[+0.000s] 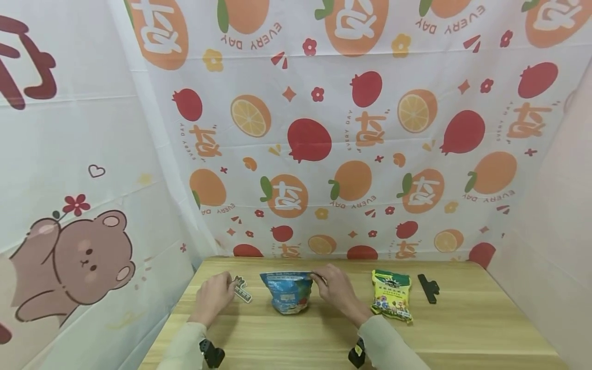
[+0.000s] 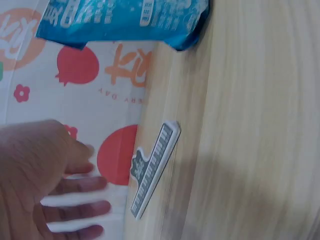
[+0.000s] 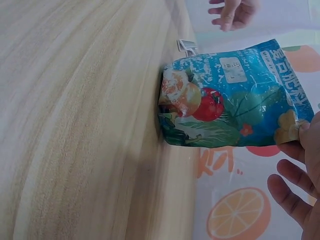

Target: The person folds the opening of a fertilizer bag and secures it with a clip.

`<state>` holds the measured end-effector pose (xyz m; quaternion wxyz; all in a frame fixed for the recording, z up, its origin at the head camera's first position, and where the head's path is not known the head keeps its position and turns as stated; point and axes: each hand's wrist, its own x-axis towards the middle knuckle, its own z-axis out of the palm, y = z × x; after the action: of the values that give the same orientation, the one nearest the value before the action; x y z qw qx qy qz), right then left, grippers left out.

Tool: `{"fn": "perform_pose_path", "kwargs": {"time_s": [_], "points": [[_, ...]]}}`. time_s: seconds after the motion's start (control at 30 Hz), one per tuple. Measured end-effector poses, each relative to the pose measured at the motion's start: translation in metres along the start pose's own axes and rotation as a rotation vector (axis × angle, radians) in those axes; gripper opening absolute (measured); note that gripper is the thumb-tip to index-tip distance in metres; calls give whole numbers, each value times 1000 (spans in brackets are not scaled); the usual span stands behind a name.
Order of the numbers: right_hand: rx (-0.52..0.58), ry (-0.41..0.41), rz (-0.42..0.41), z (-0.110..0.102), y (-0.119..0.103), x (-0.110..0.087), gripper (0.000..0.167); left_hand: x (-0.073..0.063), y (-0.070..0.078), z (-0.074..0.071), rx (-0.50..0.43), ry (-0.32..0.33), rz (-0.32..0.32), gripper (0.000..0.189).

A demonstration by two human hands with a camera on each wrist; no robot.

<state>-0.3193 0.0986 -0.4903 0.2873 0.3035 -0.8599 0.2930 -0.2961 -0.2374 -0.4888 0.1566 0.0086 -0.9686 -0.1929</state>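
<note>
A blue pouch (image 1: 289, 295) with vegetables printed on it stands upright on the wooden table. My right hand (image 1: 336, 290) pinches its top right corner between thumb and finger, the other fingers loosely bent in the right wrist view. To the left of the pouch lies a flat clip (image 1: 242, 293) printed with piano keys and a dark figure. My left hand (image 2: 45, 175) hovers beside this clip with its fingers extended and apart, and nothing lies in it. The right wrist view also catches the left hand (image 3: 235, 12) beyond the pouch (image 3: 225, 100).
A yellow and green packet (image 1: 391, 295) lies right of my right hand. Farther right is a black clip (image 1: 428, 289). Behind the wooden table (image 1: 481, 308) hangs a fruit-printed cloth (image 1: 342, 216), and a bear-printed cloth (image 1: 152, 226) hangs at the left.
</note>
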Motion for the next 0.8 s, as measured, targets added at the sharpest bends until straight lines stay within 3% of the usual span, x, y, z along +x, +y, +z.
{"fn": "perform_pose_path", "kwargs": {"time_s": [0.1,0.2,0.33,0.43,0.6,0.8], "points": [[6,-3,8,0,1,0,9,3,-5,-3,-6,-76,-69,16],[11,-1,4,2,2,0,9,8,-10,-2,-14,-114,-98,18],[16,-4,5,2,2,0,9,14,-15,6,9,-99,-21,14],[13,-16,17,0,1,1,10,19,-21,16,35,-90,76,30],[-7,-10,9,0,1,3,9,24,-27,24,39,-185,157,60],[-19,-8,-4,1,2,2,10,23,-26,26,42,-279,183,61]]}}
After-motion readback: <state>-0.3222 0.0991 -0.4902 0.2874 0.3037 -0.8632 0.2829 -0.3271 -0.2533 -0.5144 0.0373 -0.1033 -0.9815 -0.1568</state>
